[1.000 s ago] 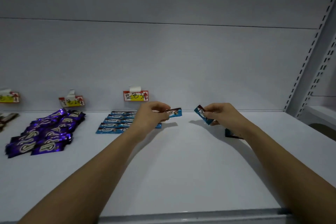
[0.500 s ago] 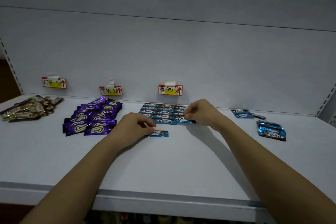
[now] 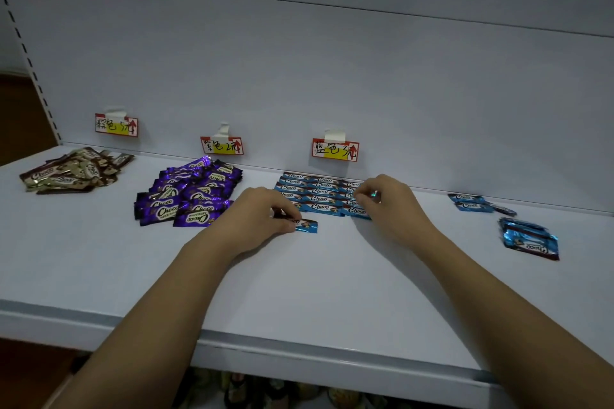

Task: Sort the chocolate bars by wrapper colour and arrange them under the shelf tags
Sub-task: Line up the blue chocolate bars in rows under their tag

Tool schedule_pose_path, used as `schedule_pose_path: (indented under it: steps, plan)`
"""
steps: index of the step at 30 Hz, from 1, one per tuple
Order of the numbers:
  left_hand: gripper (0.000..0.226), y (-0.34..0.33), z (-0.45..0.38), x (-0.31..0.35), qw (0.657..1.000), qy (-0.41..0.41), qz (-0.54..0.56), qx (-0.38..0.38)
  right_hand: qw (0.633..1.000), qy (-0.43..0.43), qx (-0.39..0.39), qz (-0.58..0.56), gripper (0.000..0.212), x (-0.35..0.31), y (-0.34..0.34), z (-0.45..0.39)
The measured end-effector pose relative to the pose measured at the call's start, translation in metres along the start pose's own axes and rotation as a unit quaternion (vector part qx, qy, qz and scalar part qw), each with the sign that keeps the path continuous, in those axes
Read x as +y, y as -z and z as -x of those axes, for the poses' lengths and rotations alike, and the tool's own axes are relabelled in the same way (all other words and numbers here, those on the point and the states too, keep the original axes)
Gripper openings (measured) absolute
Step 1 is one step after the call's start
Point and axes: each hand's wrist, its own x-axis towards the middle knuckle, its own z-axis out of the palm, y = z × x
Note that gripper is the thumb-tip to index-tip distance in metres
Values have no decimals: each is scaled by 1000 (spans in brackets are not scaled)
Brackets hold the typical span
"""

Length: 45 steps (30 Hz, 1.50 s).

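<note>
- Left hand pinched on one blue bar, pressed flat on the shelf, just in front of the blue rows.
- Right hand closed on another blue bar at the near right corner of the same rows, fingertips on the wrapper (a bit of foil shining between them).
- Beyond both hands, on the back wall: the blue tag, directly above the rows.
- Far to the left of the left hand: brown pile under its brown tag, loose and not lined up.
- Just left of the left hand: purple heap under the purple tag, also overlapping.
- Well to the right of the right hand: two blue bars near the wall and a small blue stack, not yet brought under the tag.
- Judged: colours already separated, blue partly arranged; left to do, the stray blue bars and perhaps tidying of brown and purple.
</note>
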Motion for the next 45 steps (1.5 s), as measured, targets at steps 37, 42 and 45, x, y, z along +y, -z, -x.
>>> schedule_pose_path:
  steps: [37, 42, 45]
  plan:
    - [27, -49, -37, 80, 986, -55, -134, 85, 994, 6, -31, -108, 16, 13, 20, 17]
    - [29, -115, -70, 131, 998, -30, -24, 53, 994, -89, 7, -71, 16, 91, 71, 1]
    - [32, -156, -98, 159, 999, -46, -29, 2, 987, -161, 10, -18, 19, 148, 104, -4]
